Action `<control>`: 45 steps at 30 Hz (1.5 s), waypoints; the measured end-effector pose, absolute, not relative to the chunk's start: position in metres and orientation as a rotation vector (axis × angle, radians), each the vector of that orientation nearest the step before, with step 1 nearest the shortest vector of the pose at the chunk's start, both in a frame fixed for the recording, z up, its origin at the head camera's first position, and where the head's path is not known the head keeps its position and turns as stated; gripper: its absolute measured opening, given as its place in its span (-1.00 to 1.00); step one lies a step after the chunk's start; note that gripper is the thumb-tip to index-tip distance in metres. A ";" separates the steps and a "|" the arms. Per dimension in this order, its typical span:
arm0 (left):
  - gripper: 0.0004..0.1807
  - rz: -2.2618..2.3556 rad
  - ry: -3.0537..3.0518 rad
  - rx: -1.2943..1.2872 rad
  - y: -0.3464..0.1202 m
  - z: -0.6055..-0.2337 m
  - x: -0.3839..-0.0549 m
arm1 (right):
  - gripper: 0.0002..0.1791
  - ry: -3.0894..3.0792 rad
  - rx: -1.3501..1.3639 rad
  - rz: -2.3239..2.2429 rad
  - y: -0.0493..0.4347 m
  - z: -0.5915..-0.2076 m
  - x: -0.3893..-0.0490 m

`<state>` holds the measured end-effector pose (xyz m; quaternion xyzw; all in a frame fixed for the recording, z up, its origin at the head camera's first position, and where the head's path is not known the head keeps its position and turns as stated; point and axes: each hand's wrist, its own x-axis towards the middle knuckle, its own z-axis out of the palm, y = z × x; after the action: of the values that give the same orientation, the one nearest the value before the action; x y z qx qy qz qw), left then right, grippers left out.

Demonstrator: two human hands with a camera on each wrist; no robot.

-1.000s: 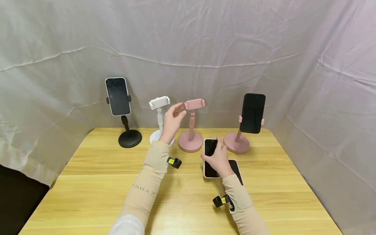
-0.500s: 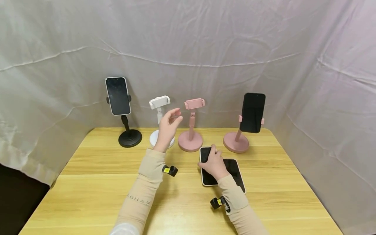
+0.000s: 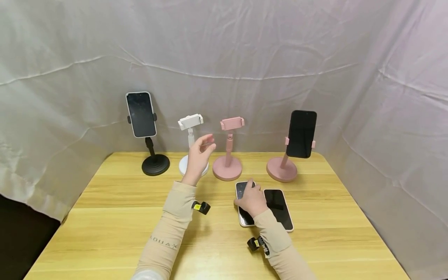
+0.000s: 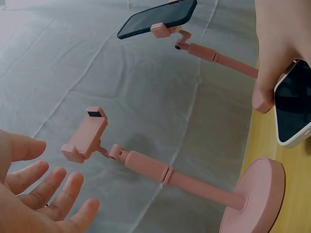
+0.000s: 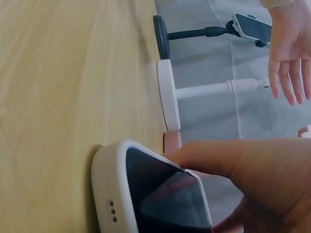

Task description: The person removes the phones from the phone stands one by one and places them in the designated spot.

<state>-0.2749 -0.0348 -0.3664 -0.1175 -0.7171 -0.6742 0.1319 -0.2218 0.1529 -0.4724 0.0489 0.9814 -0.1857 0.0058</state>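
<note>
My right hand (image 3: 252, 199) grips a phone in a white case (image 3: 246, 218) by its edges, thumb on the left side, screen up. In the right wrist view this phone (image 5: 167, 204) is right at the tabletop, its lower end towards the camera. Beside it on the right lies a second phone in a pale case (image 3: 279, 209), screen up. My left hand (image 3: 199, 155) is raised in front of the white phone stand (image 3: 190, 122), fingers loosely bent with nothing in them. The left wrist view shows its fingers apart from the clamp of the pink phone stand (image 4: 87, 133).
At the back left, a black stand (image 3: 155, 165) holds a pale-cased phone (image 3: 141, 114). Another pink stand (image 3: 281, 169) at the back right holds a black phone (image 3: 301, 134). Grey cloth (image 3: 224, 58) hangs behind the wooden table (image 3: 115, 217).
My right hand has drawn the white-cased phone towards me and slightly left, uncovering more of the second phone. My left hand has come down and back from the pink stand's clamp.
</note>
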 end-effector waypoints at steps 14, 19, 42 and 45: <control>-0.58 -1.959 -2.064 -0.329 -0.036 -0.389 -0.289 | 0.10 3.142 0.039 -0.347 0.150 -0.475 -0.223; -0.62 -1.965 -2.113 -0.347 -0.032 -0.389 -0.289 | 0.03 3.087 0.043 -0.456 0.159 -0.469 -0.226; -0.64 -2.072 -2.015 -0.543 0.023 -0.390 -0.295 | -0.20 3.331 0.105 -0.996 0.245 -0.428 -0.234; -0.63 -2.042 -2.059 -0.543 0.032 -0.390 -0.299 | -0.23 3.322 0.164 -1.107 0.257 -0.426 -0.233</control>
<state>-0.2994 0.0323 -0.3902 -0.1833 -0.6948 -0.6888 0.0954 -0.2328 0.2571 -0.4258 0.0460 0.9321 -0.3105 -0.1807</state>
